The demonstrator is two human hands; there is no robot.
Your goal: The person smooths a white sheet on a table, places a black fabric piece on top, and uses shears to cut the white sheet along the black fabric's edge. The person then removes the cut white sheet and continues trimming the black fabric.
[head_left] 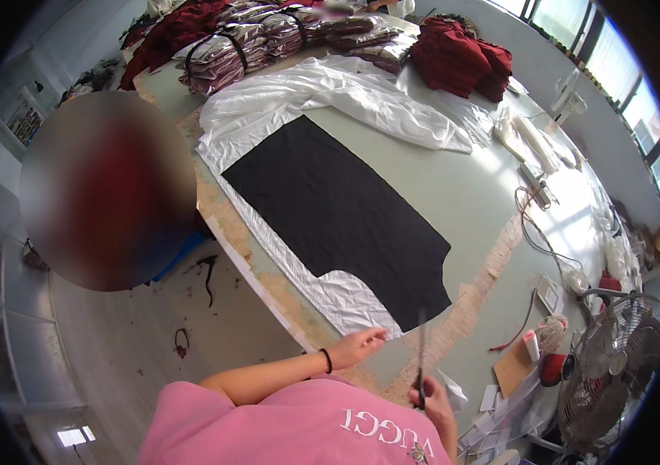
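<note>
A black cut fabric panel lies flat on the table, with curved notches along its near end. Beneath it and along its left side spreads thin white cloth, bunched up at the far end. My left hand, a dark band at its wrist, hovers by the cloth's near corner, fingers loosely stretched and holding nothing. Scissors with dark handles are gripped in my right hand; their blades point away from me, toward the panel's near edge, and look blurred.
The pale green table has worn tape strips. Bundled garments and dark red cloth sit at the far end. A metal fan, thread cones and a power strip with cable line the right. A blurred round patch covers the left.
</note>
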